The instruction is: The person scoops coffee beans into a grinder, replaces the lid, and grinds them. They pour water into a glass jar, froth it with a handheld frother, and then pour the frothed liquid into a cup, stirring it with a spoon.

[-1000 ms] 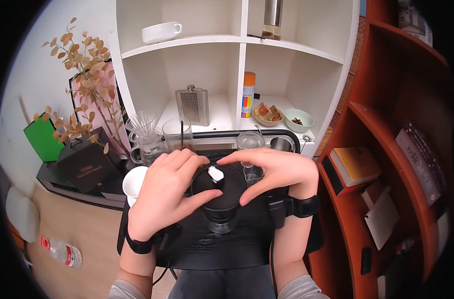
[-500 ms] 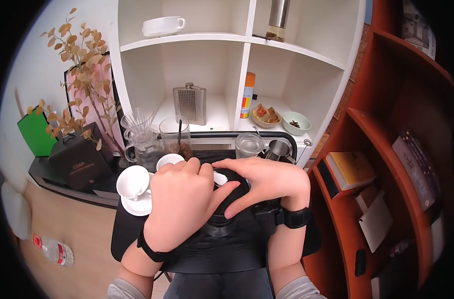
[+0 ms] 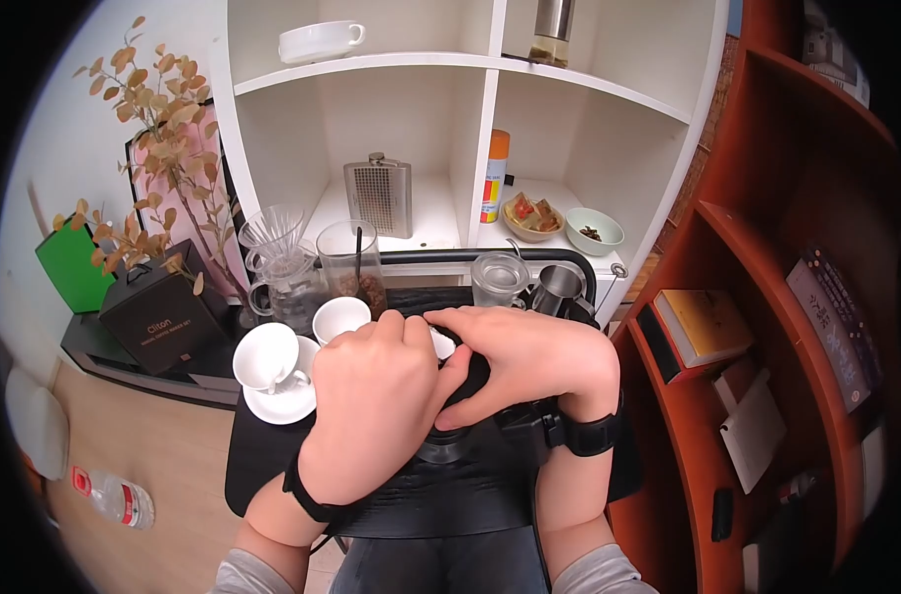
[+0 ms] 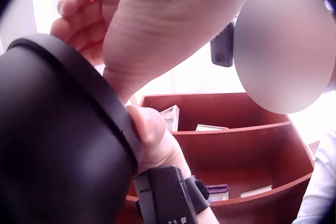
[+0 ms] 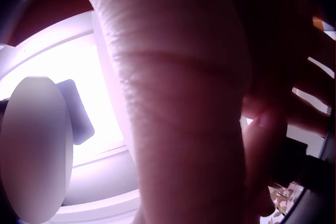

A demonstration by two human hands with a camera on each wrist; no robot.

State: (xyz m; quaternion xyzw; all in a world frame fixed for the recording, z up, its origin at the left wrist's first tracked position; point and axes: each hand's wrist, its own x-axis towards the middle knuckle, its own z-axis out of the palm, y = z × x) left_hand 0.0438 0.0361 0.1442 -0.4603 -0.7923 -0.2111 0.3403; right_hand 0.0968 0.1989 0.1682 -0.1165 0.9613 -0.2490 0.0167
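Observation:
A black round-topped container with a clear base [image 3: 440,450] stands on the black table [image 3: 421,505] in front of me. My left hand [image 3: 376,386] curls over its top from the left, thumb lying across. From the right, my right hand [image 3: 529,361] grips its upper part between fingers and thumb. A small white piece [image 3: 442,345] on top shows between the hands; the rest of the top is covered. In the left wrist view, the right thumb [image 4: 149,127] presses at the black rim [image 4: 100,100]. The right wrist view is mostly filled by skin.
To the left are white cups [image 3: 265,356] on a saucer [image 3: 280,404], a glass dripper over a server [image 3: 290,282] and a glass jar [image 3: 349,257] with beans. Behind on the right stand a clear glass vessel [image 3: 498,281] and a metal jug [image 3: 559,289]. Shelves [image 3: 411,69] rise behind.
My left hand has moved right and over the black top, covering more of it. The right hand has closed in slightly around it. The white cups on the left are less hidden.

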